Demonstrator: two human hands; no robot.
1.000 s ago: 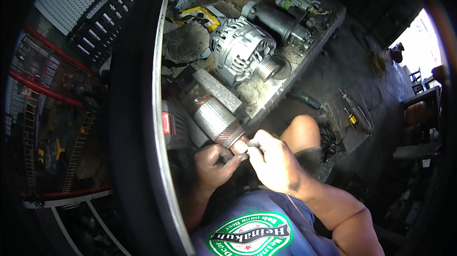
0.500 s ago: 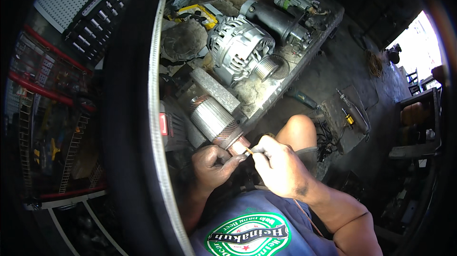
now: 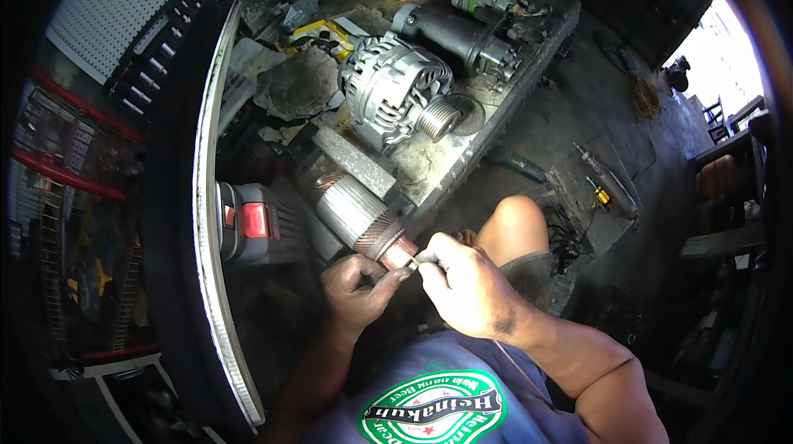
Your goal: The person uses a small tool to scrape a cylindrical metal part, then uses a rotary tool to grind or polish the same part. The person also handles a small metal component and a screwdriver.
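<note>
I see my left hand (image 3: 357, 287) just below the middle of the frame, fingers curled shut around the near end of the armature (image 3: 363, 217), gripping it from underneath. My right hand (image 3: 467, 283) sits just to the right of it, closed in a pinch on a small thin tool (image 3: 413, 261) whose tip touches the copper-coloured end of the armature; I cannot tell what kind of tool it is.

Against the frame half a second ago, both hands keep the same grip and the same spot, the right one only shifted slightly, its pinch a shade closer to the shaft end.

The armature lies tilted, running from centre frame up and to the left, its far end resting against the edge of the table (image 3: 462, 155). It is a ribbed grey steel cylinder with a dark reddish band of copper bars at the near end.

Further out, a silver alternator (image 3: 388, 97) with a grooved pulley stands on the table in the upper middle of the frame, and a dark starter motor (image 3: 450, 31) lies beyond it. A black and red power tool (image 3: 248, 225) sits left of the armature. My bare knee (image 3: 512, 225) shows right of centre.
</note>
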